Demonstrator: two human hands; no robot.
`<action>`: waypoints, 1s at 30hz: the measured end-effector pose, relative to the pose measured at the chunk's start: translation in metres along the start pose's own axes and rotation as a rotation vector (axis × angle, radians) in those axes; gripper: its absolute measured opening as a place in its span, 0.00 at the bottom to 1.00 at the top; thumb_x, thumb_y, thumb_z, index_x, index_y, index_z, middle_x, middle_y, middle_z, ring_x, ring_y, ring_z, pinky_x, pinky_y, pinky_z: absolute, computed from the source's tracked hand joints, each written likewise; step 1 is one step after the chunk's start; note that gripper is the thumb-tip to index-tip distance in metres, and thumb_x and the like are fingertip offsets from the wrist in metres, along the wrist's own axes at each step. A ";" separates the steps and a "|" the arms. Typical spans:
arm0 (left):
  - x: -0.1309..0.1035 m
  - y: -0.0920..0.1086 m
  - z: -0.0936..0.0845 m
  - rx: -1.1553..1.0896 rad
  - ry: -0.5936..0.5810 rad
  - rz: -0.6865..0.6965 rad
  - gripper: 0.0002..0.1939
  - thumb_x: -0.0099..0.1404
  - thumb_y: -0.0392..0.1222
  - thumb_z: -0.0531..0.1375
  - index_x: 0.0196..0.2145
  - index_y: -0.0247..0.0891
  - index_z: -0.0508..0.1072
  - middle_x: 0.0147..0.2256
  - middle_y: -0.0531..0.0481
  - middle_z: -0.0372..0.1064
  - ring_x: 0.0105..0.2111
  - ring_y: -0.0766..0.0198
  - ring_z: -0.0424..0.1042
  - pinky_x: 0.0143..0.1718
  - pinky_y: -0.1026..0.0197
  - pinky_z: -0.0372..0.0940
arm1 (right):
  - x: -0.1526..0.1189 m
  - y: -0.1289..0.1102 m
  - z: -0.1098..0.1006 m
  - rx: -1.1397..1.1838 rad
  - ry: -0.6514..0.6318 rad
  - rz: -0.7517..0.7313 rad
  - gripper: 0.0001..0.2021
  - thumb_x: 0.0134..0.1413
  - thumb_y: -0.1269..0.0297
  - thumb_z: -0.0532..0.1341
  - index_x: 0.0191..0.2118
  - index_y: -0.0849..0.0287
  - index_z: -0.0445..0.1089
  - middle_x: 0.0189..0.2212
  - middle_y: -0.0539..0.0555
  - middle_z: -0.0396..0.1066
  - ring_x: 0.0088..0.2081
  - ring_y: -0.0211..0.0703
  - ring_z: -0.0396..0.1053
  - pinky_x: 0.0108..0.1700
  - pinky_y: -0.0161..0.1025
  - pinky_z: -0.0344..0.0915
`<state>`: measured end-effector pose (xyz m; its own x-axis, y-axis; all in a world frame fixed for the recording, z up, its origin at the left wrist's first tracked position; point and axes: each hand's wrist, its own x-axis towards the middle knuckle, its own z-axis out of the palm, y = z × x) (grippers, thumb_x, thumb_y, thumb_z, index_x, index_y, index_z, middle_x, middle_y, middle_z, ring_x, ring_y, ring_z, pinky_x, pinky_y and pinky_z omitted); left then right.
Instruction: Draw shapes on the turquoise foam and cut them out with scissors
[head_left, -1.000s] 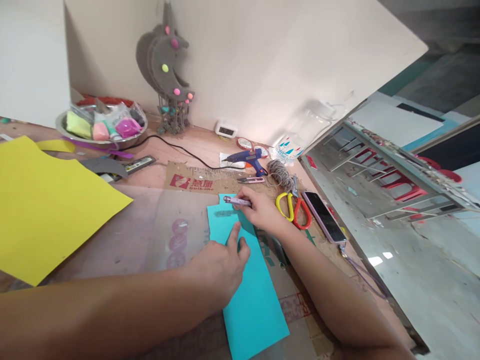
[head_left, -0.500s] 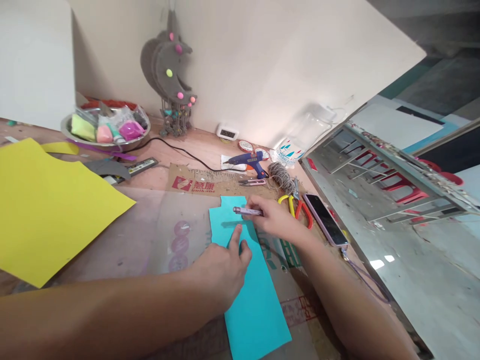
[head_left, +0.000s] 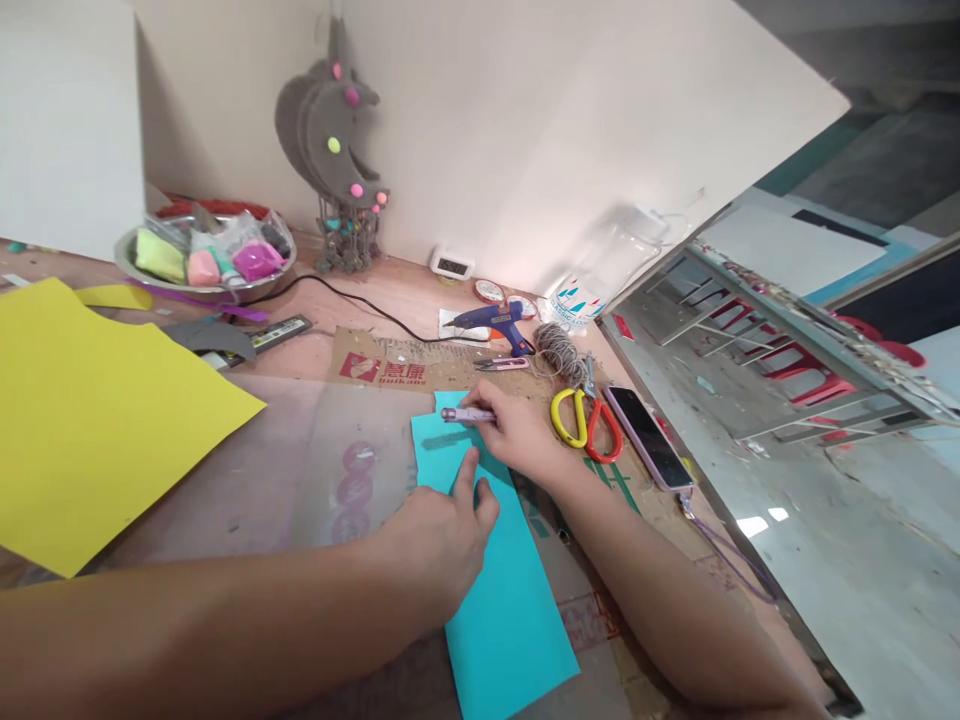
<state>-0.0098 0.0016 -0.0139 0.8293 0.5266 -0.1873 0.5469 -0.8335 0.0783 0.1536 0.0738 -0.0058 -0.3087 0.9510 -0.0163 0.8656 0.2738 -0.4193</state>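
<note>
A long turquoise sheet of paper (head_left: 514, 630) with a notched far end lies on the work surface. My right hand (head_left: 517, 425) is closed on a slim pale purple pen (head_left: 466, 414), which is held nearly level over the far part of the sheet and casts a shadow there. My left hand (head_left: 446, 545) rests on the sheet's left side, its index finger stretched toward the pen and the other fingers partly curled. The pen's tip is hidden by my right hand.
Yellow paper (head_left: 120, 420) lies at the left. Behind are a bowl of clay packs (head_left: 202, 290), a blue glue gun (head_left: 491, 318) and grey yarn (head_left: 559, 350). Scissors (head_left: 585, 420) and a phone (head_left: 649, 435) lie at the right.
My right hand has moved a little left across the sheet with the pen, showing more of the scissors' handles. My left hand has stayed nearly in place on the paper.
</note>
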 end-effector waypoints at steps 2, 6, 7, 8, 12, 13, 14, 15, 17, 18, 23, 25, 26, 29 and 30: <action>0.000 0.000 0.001 -0.018 0.031 -0.048 0.26 0.67 0.37 0.52 0.62 0.28 0.64 0.64 0.22 0.51 0.47 0.40 0.75 0.23 0.55 0.70 | 0.000 -0.001 -0.003 -0.023 0.002 -0.019 0.11 0.52 0.75 0.57 0.40 0.57 0.68 0.32 0.51 0.75 0.33 0.44 0.70 0.33 0.35 0.56; -0.002 0.000 0.001 -0.032 0.081 0.010 0.24 0.67 0.35 0.51 0.59 0.30 0.68 0.62 0.26 0.59 0.53 0.37 0.71 0.22 0.56 0.69 | -0.007 -0.001 -0.012 0.029 -0.169 -0.094 0.03 0.56 0.70 0.58 0.36 0.56 0.67 0.31 0.51 0.74 0.32 0.43 0.70 0.32 0.34 0.56; -0.003 -0.001 0.000 -0.037 0.078 0.016 0.24 0.66 0.35 0.52 0.59 0.30 0.68 0.62 0.26 0.59 0.52 0.37 0.71 0.22 0.56 0.69 | -0.008 -0.002 -0.012 0.008 -0.163 -0.078 0.04 0.56 0.71 0.57 0.36 0.56 0.67 0.30 0.51 0.74 0.31 0.43 0.70 0.32 0.34 0.56; -0.003 -0.001 0.000 -0.044 0.071 0.007 0.25 0.66 0.35 0.52 0.59 0.30 0.68 0.61 0.25 0.59 0.48 0.39 0.74 0.22 0.56 0.68 | -0.008 -0.003 -0.011 -0.033 -0.137 -0.057 0.05 0.55 0.72 0.57 0.37 0.56 0.67 0.30 0.52 0.75 0.31 0.44 0.70 0.32 0.34 0.56; -0.004 -0.004 -0.003 -0.029 0.080 -0.058 0.25 0.67 0.37 0.52 0.60 0.29 0.67 0.61 0.21 0.58 0.30 0.51 0.78 0.21 0.56 0.68 | 0.002 0.003 -0.001 -0.154 0.025 0.056 0.12 0.55 0.72 0.57 0.45 0.57 0.69 0.35 0.56 0.77 0.34 0.49 0.73 0.33 0.37 0.58; -0.004 -0.005 -0.005 -0.019 0.090 -0.047 0.24 0.68 0.39 0.51 0.59 0.29 0.67 0.61 0.21 0.57 0.29 0.51 0.78 0.21 0.55 0.68 | 0.006 0.008 0.000 -0.134 0.073 0.095 0.12 0.56 0.71 0.56 0.46 0.57 0.69 0.35 0.57 0.78 0.35 0.50 0.73 0.34 0.38 0.59; -0.005 -0.006 -0.006 -0.012 0.098 -0.032 0.24 0.68 0.40 0.51 0.59 0.29 0.68 0.61 0.21 0.57 0.29 0.51 0.78 0.22 0.55 0.68 | 0.008 0.014 -0.001 -0.096 0.135 0.126 0.12 0.57 0.70 0.56 0.46 0.57 0.70 0.36 0.57 0.78 0.36 0.51 0.73 0.35 0.39 0.60; -0.005 -0.007 -0.008 -0.009 0.103 -0.022 0.24 0.69 0.42 0.50 0.58 0.29 0.68 0.62 0.21 0.56 0.29 0.51 0.78 0.22 0.54 0.69 | 0.010 0.021 -0.003 -0.061 0.182 0.160 0.11 0.58 0.68 0.56 0.46 0.57 0.71 0.37 0.58 0.78 0.38 0.52 0.74 0.37 0.40 0.62; -0.007 -0.009 -0.011 -0.016 0.105 -0.014 0.24 0.69 0.43 0.50 0.57 0.29 0.68 0.62 0.22 0.55 0.29 0.50 0.78 0.24 0.52 0.70 | 0.011 0.031 -0.009 0.061 0.282 0.193 0.11 0.58 0.62 0.59 0.45 0.57 0.73 0.39 0.59 0.78 0.40 0.54 0.73 0.40 0.43 0.64; -0.008 -0.011 -0.013 -0.026 0.107 -0.014 0.23 0.68 0.44 0.51 0.56 0.29 0.69 0.62 0.23 0.56 0.29 0.50 0.78 0.26 0.50 0.71 | 0.010 0.033 -0.012 0.200 0.325 0.199 0.13 0.58 0.58 0.59 0.44 0.57 0.73 0.37 0.59 0.77 0.39 0.53 0.73 0.40 0.44 0.65; -0.010 -0.023 -0.024 -0.175 0.114 -0.031 0.19 0.66 0.45 0.55 0.50 0.33 0.73 0.61 0.32 0.61 0.45 0.46 0.76 0.43 0.44 0.71 | 0.003 0.017 -0.007 1.221 0.136 0.105 0.22 0.57 0.41 0.55 0.40 0.57 0.70 0.31 0.56 0.74 0.33 0.46 0.73 0.38 0.46 0.72; -0.006 -0.033 -0.028 -0.283 0.112 -0.057 0.17 0.67 0.46 0.54 0.47 0.36 0.75 0.59 0.37 0.66 0.47 0.49 0.75 0.46 0.47 0.70 | 0.005 0.011 0.003 1.324 0.108 0.120 0.21 0.54 0.42 0.59 0.36 0.58 0.70 0.27 0.52 0.70 0.28 0.41 0.69 0.33 0.42 0.73; -0.002 -0.039 -0.028 -0.331 0.120 -0.077 0.17 0.69 0.46 0.51 0.46 0.37 0.75 0.57 0.39 0.69 0.47 0.51 0.75 0.47 0.49 0.69 | 0.006 0.011 0.008 1.353 0.117 0.137 0.21 0.53 0.42 0.59 0.35 0.58 0.70 0.24 0.50 0.67 0.25 0.39 0.66 0.29 0.40 0.72; 0.007 -0.055 -0.024 -0.266 0.256 -0.187 0.25 0.72 0.50 0.47 0.53 0.30 0.71 0.60 0.33 0.64 0.59 0.49 0.64 0.58 0.46 0.60 | 0.012 0.013 0.019 1.389 0.180 0.173 0.23 0.54 0.39 0.57 0.33 0.58 0.69 0.20 0.47 0.61 0.20 0.36 0.60 0.20 0.35 0.67; 0.008 -0.057 -0.021 -0.226 0.293 -0.206 0.30 0.70 0.54 0.49 0.59 0.27 0.66 0.64 0.29 0.56 0.64 0.46 0.56 0.62 0.43 0.54 | 0.013 0.014 0.020 1.389 0.190 0.180 0.24 0.53 0.38 0.57 0.33 0.58 0.68 0.20 0.47 0.61 0.19 0.36 0.59 0.19 0.34 0.66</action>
<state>-0.0319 0.0574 0.0008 0.6799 0.7306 0.0625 0.6888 -0.6656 0.2874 0.1541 0.0869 -0.0304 -0.0835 0.9924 -0.0907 -0.2352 -0.1081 -0.9659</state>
